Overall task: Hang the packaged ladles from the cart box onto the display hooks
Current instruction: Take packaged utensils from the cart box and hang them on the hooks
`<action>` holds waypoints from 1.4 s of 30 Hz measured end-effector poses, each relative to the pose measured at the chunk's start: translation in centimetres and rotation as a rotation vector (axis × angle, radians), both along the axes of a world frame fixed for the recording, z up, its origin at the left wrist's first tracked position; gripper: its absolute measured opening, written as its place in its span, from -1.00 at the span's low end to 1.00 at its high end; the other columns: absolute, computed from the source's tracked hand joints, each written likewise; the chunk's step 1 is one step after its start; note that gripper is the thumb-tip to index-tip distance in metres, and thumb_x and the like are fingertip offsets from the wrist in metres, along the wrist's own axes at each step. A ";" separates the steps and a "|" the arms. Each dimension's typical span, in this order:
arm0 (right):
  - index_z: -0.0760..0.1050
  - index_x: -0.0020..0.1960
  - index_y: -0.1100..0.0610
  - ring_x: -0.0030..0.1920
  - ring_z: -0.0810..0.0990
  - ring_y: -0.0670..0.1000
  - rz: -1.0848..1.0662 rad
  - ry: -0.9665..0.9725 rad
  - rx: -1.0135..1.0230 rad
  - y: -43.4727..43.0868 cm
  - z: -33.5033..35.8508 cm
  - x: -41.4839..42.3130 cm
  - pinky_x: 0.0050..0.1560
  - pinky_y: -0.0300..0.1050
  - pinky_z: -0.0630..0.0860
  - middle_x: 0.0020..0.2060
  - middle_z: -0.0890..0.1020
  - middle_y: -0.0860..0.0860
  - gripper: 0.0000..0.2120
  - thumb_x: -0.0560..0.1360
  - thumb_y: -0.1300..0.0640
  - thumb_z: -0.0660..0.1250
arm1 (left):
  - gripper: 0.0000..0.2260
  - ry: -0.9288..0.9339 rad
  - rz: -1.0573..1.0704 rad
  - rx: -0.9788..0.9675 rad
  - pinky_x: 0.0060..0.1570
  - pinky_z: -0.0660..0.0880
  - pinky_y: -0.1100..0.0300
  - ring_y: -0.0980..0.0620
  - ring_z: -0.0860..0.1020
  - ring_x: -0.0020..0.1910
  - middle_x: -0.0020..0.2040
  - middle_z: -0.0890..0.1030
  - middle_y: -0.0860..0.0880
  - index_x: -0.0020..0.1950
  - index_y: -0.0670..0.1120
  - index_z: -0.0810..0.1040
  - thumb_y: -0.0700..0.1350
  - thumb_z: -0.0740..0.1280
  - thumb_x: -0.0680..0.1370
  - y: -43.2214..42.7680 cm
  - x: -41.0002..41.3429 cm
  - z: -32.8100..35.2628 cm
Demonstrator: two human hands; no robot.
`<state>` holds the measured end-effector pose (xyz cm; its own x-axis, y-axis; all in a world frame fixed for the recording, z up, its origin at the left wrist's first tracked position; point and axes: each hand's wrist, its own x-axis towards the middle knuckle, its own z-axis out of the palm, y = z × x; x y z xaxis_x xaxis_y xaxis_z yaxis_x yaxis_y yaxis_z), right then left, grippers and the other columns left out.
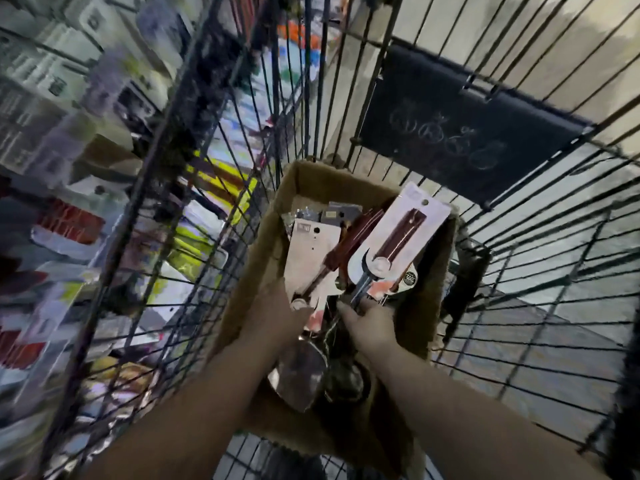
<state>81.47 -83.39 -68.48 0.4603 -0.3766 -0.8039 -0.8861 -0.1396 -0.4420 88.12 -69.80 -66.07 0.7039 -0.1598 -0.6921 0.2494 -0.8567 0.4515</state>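
The right hand (pixel 372 329) grasps a packaged ladle (pixel 401 237) by its shaft to lift it from the box (pixel 429 306). Whether the left hand (pixel 277 317) fingers grasp anything cannot be told.

Blurred shelves of packaged goods (pixel 52 98) left; grey floor (pixel 571 327) right; dark chalk-marked panel (pixel 450 133) ahead; dim light

Both forearms reach forward and down; left hand (pixel 277 317) grip unclear; right hand (pixel 370 323) curled, gripping ladle (pixel 393 242) stem.
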 end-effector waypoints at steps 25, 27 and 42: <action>0.33 -0.23 -0.04 -0.40 0.52 -0.07 -0.029 -0.306 -0.161 -3.5 2.4 -2.2 -0.33 -0.12 0.43 -0.43 0.53 -0.07 -0.79 0.58 0.02 0.14 | -0.76 -0.025 0.213 -0.158 -0.44 0.44 0.34 0.06 0.53 -0.31 -0.15 0.54 -0.02 -0.03 -0.08 0.45 -0.15 0.45 0.39 -4.4 0.2 -3.1; 0.35 -0.21 -0.02 -0.38 0.51 -0.13 -0.021 -0.323 -0.171 -3.4 2.8 -2.2 -0.35 -0.15 0.39 -0.41 0.54 -0.07 -0.81 0.59 0.03 0.14 | -0.81 0.017 0.254 -0.236 -0.54 0.39 0.49 0.19 0.52 -0.37 -0.18 0.55 0.00 -0.02 -0.10 0.47 -0.21 0.41 0.43 -4.1 0.3 -2.6; 0.33 -0.08 0.01 -0.25 0.47 -0.15 0.089 -0.509 -0.110 -3.7 13.4 0.0 -0.25 -0.27 0.37 -0.30 0.49 -0.15 -0.90 0.60 0.05 0.11 | -0.84 -0.076 0.595 -0.504 -0.35 0.52 0.42 0.13 0.63 -0.27 -0.16 0.64 -0.06 -0.01 -0.16 0.54 -0.31 0.39 0.44 -2.3 0.8 10.7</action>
<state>81.49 -87.07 -55.07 0.8163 -0.3877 -0.4282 -0.5456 -0.2741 -0.7920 88.90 -72.11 -55.36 0.8122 -0.0232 -0.5829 0.5552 -0.2760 0.7846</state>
